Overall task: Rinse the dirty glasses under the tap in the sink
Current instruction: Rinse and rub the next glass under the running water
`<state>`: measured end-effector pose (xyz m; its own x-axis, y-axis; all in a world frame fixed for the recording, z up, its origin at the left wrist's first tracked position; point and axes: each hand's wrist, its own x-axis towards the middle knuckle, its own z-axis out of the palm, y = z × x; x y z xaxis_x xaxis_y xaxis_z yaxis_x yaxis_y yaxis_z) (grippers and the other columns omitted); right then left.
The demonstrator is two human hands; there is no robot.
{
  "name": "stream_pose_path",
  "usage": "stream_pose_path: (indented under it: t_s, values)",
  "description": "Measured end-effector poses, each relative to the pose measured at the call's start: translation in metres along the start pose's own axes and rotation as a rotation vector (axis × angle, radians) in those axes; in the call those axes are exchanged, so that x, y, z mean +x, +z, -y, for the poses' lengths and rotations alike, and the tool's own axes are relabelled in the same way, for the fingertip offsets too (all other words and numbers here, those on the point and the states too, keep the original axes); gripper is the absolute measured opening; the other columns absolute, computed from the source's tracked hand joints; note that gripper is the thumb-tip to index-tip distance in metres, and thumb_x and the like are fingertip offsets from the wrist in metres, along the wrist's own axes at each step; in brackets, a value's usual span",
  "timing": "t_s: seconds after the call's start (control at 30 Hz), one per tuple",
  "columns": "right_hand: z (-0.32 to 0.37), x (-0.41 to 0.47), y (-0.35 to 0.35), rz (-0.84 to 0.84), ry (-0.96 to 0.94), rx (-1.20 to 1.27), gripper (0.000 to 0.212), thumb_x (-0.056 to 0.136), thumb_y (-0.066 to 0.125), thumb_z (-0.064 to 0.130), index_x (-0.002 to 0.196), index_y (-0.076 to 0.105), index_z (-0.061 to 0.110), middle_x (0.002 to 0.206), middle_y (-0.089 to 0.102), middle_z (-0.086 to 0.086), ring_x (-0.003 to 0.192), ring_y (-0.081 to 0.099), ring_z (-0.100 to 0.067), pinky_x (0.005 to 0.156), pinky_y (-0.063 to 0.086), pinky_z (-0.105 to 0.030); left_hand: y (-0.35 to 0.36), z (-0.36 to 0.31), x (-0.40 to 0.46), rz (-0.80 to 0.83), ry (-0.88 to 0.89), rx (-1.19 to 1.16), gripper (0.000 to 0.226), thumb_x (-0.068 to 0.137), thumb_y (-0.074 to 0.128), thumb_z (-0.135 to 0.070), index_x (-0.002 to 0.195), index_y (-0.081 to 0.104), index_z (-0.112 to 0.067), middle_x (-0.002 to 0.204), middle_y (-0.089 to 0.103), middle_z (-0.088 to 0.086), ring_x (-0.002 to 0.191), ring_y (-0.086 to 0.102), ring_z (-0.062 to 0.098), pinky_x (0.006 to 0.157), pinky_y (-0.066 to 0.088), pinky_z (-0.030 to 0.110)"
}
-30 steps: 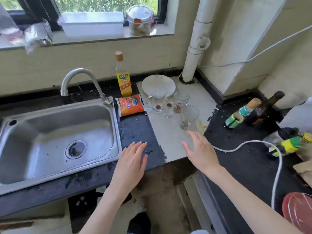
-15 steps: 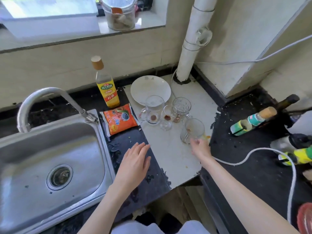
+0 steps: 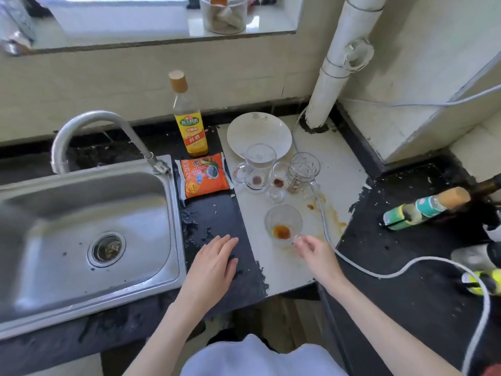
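A clear glass mug point(image 3: 283, 225) with orange-brown dregs stands on the white counter slab point(image 3: 287, 270), nearest me. My right hand point(image 3: 315, 253) pinches its small handle at the rim. Behind it stand three more dirty glasses: a handled mug point(image 3: 257, 169), a small glass point(image 3: 278, 183) and a patterned mug point(image 3: 303, 170). My left hand point(image 3: 214, 264) rests flat, fingers straight, on the dark counter between slab and sink. The steel sink point(image 3: 168, 218) lies left, its curved tap point(image 3: 95, 122) over the back rim. No water shows.
A white plate point(image 3: 259, 134) sits behind the glasses. A yellow-labelled bottle point(image 3: 189, 126) and an orange packet point(image 3: 203, 176) lie between sink and slab. A white cable point(image 3: 379, 272) runs past my right hand. Bottles point(image 3: 423, 208) lie on the right counter. An orange spill point(image 3: 329, 213) stains the slab.
My right hand reached the nearest glass mug, took its handle and drew it away from the other glasses toward the front edge. My left hand stayed flat on the dark counter.
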<state>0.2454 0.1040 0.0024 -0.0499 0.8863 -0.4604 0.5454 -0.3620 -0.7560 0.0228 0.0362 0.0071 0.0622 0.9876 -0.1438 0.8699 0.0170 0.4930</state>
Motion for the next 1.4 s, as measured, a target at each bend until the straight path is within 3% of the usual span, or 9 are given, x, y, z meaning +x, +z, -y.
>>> stream_pose_path:
  t_s: [0.2,0.37,0.5,0.63,0.73,0.93,1.17,1.27,1.4]
  values:
    - [0.054,-0.015,0.032,0.354,-0.181,-0.101,0.030,0.095,0.052,0.028,0.116,0.062,0.009,0.110,0.066,-0.003,0.100,0.063,-0.019,0.090,0.047,-0.029,-0.016,0.019,-0.036,-0.048,-0.128,-0.072,0.055,0.096,0.045,-0.033,0.145,0.024,-0.020,0.150,0.030,-0.004,0.137,0.028,0.012,0.110,0.022,0.023]
    - [0.099,-0.020,0.079,0.566,-0.334,-0.249,0.013,0.095,0.051,0.027,0.090,0.062,0.030,0.092,0.065,0.013,0.090,0.062,-0.005,0.087,0.050,-0.029,-0.047,0.043,-0.057,-0.182,-0.235,-0.407,0.072,0.083,0.066,-0.035,0.141,0.025,-0.028,0.133,0.035,-0.021,0.120,0.032,-0.011,0.096,0.020,0.000]
    - [0.134,-0.021,0.122,0.661,-0.415,-0.357,0.011,0.095,0.051,0.026,0.089,0.060,0.028,0.085,0.058,0.022,0.077,0.056,0.005,0.072,0.044,-0.014,-0.061,0.091,-0.070,-0.213,-0.334,-0.618,0.085,0.072,0.077,-0.034,0.139,0.026,-0.034,0.136,0.041,-0.016,0.122,0.038,-0.004,0.106,0.032,0.023]
    - [0.161,-0.010,0.175,0.710,-0.404,-0.370,0.020,0.095,0.052,0.030,0.097,0.065,0.015,0.098,0.068,0.001,0.090,0.064,-0.015,0.084,0.053,-0.033,-0.088,0.147,-0.074,-0.150,-0.281,-0.731,0.087,0.068,0.081,-0.032,0.134,0.024,-0.038,0.134,0.035,-0.027,0.119,0.032,-0.022,0.098,0.024,0.002]
    - [0.174,-0.001,0.217,0.697,-0.361,-0.315,0.022,0.095,0.051,0.029,0.103,0.064,0.013,0.099,0.067,0.002,0.091,0.064,-0.016,0.086,0.053,-0.036,-0.103,0.193,-0.065,-0.151,-0.276,-0.784,0.083,0.058,0.081,-0.042,0.124,0.031,-0.042,0.127,0.044,-0.024,0.116,0.042,-0.015,0.098,0.032,0.008]
    - [0.196,0.031,0.264,0.591,-0.293,-0.221,0.021,0.096,0.050,0.027,0.112,0.059,0.018,0.108,0.066,0.002,0.098,0.062,-0.009,0.087,0.053,-0.033,-0.102,0.250,-0.046,-0.223,-0.346,-0.817,0.079,0.064,0.084,-0.019,0.126,0.037,-0.027,0.118,0.051,-0.018,0.111,0.051,0.000,0.095,0.042,0.024]
    - [0.217,0.106,0.262,-0.148,-0.401,-0.336,0.022,0.096,0.047,0.016,0.109,0.062,0.009,0.112,0.064,-0.012,0.107,0.057,-0.026,0.090,0.041,-0.028,-0.095,0.282,-0.038,-0.250,-0.434,-0.780,0.071,0.066,0.082,-0.027,0.117,0.035,-0.036,0.117,0.050,-0.013,0.109,0.050,0.007,0.078,0.037,0.005]
    - [0.217,0.131,0.272,-0.123,-0.407,-0.496,0.041,0.096,0.048,0.018,0.134,0.045,0.002,0.134,0.048,-0.017,0.123,0.046,-0.030,0.101,0.033,-0.033,-0.093,0.288,-0.039,-0.247,-0.465,-0.785,0.070,0.066,0.082,-0.027,0.116,0.034,-0.035,0.116,0.049,-0.014,0.110,0.048,0.007,0.082,0.035,0.012]
    - [0.211,0.144,0.289,-0.137,-0.414,-0.479,0.038,0.096,0.047,0.018,0.129,0.050,0.000,0.127,0.053,-0.019,0.116,0.051,-0.031,0.097,0.038,-0.039,-0.089,0.292,-0.033,-0.238,-0.493,-0.749,0.072,0.066,0.082,-0.029,0.117,0.032,-0.036,0.118,0.048,-0.015,0.112,0.046,0.005,0.082,0.032,0.012]
